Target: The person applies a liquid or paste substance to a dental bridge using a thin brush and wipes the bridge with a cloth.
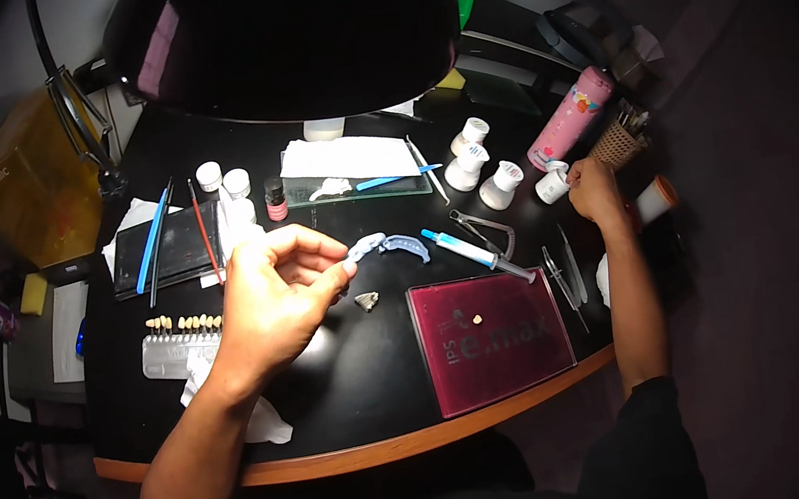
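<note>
My left hand [279, 291] is raised over the middle of the desk, thumb and forefinger pinched together. Whatever sits between the fingertips is too small to make out. Just past them is a whitish lump [366, 246], beside a curved blue piece [406, 248]; I cannot tell whether the fingers touch the lump. On the right, my right hand [596, 191] has its fingers closed at a small white bottle [553, 185], which leans slightly. A rough grey-beige piece [367, 301] lies below my left fingertips. One tiny cream-coloured piece [477, 320] rests on a dark red plate [437, 381].
Several white bottles [500, 186] stand left of my right hand, near a pink flask [572, 116]. A blue-tipped syringe [476, 255] touches the plate's far edge. Tweezers [561, 277] lie right of it. A tooth shade guide [176, 353] is at left. A dark lamp [291, 42] overhangs the back.
</note>
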Available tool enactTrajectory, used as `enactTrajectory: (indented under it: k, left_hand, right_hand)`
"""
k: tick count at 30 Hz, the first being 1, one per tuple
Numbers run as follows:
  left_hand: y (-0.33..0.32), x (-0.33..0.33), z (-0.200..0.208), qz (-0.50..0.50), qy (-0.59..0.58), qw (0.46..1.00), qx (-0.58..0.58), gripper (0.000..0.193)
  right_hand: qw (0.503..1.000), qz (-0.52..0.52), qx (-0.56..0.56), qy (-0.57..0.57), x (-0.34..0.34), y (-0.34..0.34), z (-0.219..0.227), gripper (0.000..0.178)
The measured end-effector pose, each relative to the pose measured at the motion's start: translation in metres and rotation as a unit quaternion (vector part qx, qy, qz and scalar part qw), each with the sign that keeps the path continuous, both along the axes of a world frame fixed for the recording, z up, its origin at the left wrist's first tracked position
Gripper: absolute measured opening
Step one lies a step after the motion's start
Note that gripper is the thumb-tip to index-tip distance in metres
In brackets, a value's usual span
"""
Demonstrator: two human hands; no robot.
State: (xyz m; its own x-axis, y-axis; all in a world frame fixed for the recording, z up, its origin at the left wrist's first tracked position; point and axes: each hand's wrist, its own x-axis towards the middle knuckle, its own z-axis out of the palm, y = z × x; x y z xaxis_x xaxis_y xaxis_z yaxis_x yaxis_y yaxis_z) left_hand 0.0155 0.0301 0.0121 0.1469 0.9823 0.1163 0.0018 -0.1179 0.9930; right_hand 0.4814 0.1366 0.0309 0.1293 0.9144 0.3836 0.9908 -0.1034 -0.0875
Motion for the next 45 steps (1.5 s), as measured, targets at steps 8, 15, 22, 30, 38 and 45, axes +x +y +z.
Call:
enactTrajectory:
  k: [8, 15, 22, 30, 38, 45]
  left_hand:
    - [0.003, -0.009, -0.008, 0.026, 0.009, 1.000, 0.004, 0.010]
    - [0.018, -0.025, 0.013, 0.031, -0.067, 0.994, 0.077, 0.016]
    - [0.026, -0.064, 0.012, 0.107, -0.095, 0.985, 0.097, 0.016]
    - [0.032, -0.051, 0.007, 0.113, -0.114, 0.982, 0.099, 0.015]
    - [0.031, -0.060, 0.008, 0.084, -0.053, 0.988, 0.114, 0.019]
    - [0.027, -0.054, 0.005, 0.047, -0.023, 0.996, 0.076, 0.027]
  right_hand:
    - [0.997, 0.064, 0.031, 0.017, -0.007, 0.007, -0.004, 0.009]
    - [0.972, 0.192, 0.129, 0.047, -0.069, -0.068, 0.042, 0.010]
    - [0.795, 0.588, -0.068, 0.134, -0.255, -0.164, 0.022, 0.012]
    - [0.881, 0.461, -0.082, 0.069, -0.376, -0.186, -0.005, 0.030]
    - [0.819, 0.559, -0.127, -0.020, -0.382, -0.195, -0.039, 0.026]
    - [0.793, 0.594, -0.116, 0.062, -0.328, -0.202, -0.021, 0.035]
